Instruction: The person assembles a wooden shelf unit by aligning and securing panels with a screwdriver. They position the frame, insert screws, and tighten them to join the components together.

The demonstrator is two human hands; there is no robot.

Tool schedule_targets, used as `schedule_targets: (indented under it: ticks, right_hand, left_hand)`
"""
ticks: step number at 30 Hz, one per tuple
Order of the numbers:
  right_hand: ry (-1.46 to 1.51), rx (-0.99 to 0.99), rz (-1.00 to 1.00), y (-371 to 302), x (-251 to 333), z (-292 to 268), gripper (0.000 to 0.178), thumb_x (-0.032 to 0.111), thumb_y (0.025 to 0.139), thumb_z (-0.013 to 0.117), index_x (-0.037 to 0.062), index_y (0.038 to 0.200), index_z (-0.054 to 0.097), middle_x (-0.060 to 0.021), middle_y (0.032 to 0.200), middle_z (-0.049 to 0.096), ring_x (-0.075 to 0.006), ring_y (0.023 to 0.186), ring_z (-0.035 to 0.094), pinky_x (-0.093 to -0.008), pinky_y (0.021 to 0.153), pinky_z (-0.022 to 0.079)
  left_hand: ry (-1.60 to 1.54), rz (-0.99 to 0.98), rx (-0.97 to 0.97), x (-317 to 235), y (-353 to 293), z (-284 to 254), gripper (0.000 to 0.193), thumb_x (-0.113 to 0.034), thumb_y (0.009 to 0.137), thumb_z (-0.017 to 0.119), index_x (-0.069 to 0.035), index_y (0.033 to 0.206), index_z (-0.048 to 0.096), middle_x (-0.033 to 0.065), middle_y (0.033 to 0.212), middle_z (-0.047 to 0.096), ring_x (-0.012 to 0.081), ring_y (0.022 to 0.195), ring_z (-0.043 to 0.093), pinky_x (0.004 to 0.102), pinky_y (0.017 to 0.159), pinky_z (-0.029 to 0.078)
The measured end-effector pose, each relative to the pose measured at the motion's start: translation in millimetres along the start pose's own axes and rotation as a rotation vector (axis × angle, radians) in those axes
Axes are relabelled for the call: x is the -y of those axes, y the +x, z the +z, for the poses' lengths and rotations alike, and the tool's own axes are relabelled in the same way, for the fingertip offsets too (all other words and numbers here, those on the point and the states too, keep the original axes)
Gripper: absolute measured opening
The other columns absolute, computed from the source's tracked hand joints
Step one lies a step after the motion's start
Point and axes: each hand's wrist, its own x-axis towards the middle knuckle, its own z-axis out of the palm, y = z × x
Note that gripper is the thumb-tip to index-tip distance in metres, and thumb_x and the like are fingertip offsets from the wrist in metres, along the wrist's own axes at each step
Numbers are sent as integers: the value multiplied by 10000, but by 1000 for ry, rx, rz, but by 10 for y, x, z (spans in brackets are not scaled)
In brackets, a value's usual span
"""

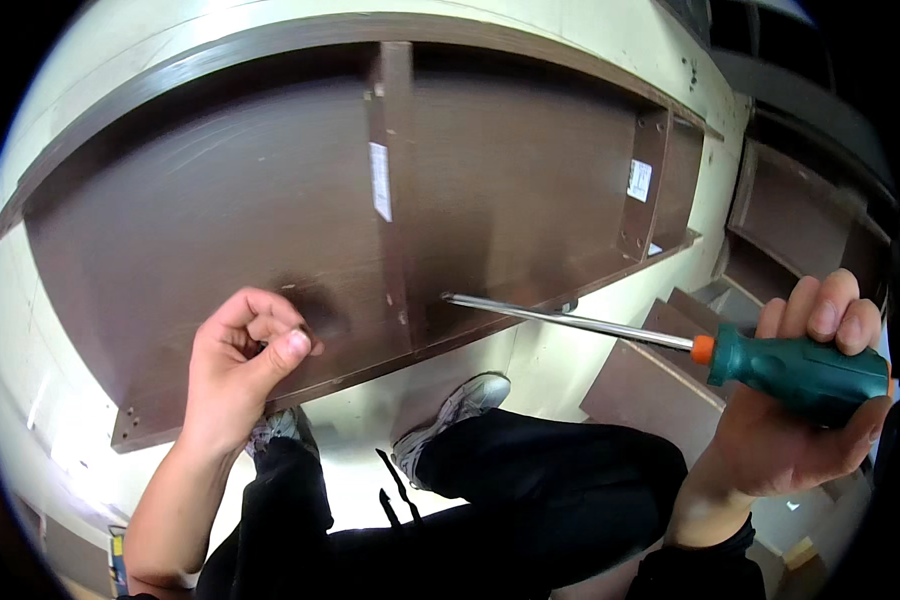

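Observation:
My right hand (775,455) is wrapped around the green and orange handle of a long screwdriver (785,372). The metal shaft points left, its tip over the lower middle of a dark brown wooden cabinet frame (220,180) lying flat. My left hand (235,360) hovers over the near edge of that frame, left of the upright divider (398,190). Its thumb and fingertips are pinched together. A small dark bit shows at the fingertips, too small to name. No contact between either hand and the frame is visible.
White labels (380,182) are stuck to the divider and an end compartment. More brown panels (650,385) lie on the right, with another brown box-shaped unit (795,205) behind them. My shoes (455,410) stand on the pale floor by the frame's near edge.

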Motion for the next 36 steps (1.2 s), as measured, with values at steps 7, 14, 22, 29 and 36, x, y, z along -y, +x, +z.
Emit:
schedule_targets:
  ticks: [7,14,22,29,36]
  right_hand:
    - [62,-454,290,-497,-272,-239,507,620,879,515,129,1003,490,-34,953,485,-83,693,460,-194,594,419]
    - [140,-473,288,-577,-307,-247,472,591,879,542,133,982,502,-33,950,504,-80,728,507,-187,593,455]
    - [111,-398,242,-401,-295,-176,464,578,894,525,125,990,488,-37,953,489,-90,773,510,-194,632,462]
    - [120,-316,218,-314,-324,-231,456,562,888,547,122,987,480,-39,951,481,-94,765,501,-200,622,449]
    - [194,-122,121,-262,-379,-455,472,546,820,649,125,977,506,-34,961,482,-104,718,456,-220,630,417]
  left_hand:
    - [-275,-337,253,206,251,540,245,-191,937,623,-28,1116,662,89,931,716,33,573,409,182,531,346]
    - [-169,-295,378,181,315,771,254,-194,947,592,-19,1121,650,137,962,704,70,581,386,213,538,335]
    - [-310,-289,347,185,260,698,245,-192,963,568,-17,1121,635,136,948,700,76,579,376,212,553,339]
    - [-333,-286,318,192,269,703,238,-190,976,544,-16,1117,628,125,929,695,75,588,378,211,560,339]
    - [-444,-426,388,226,304,737,260,-224,1011,472,-13,1106,589,59,853,627,70,633,397,207,589,344]
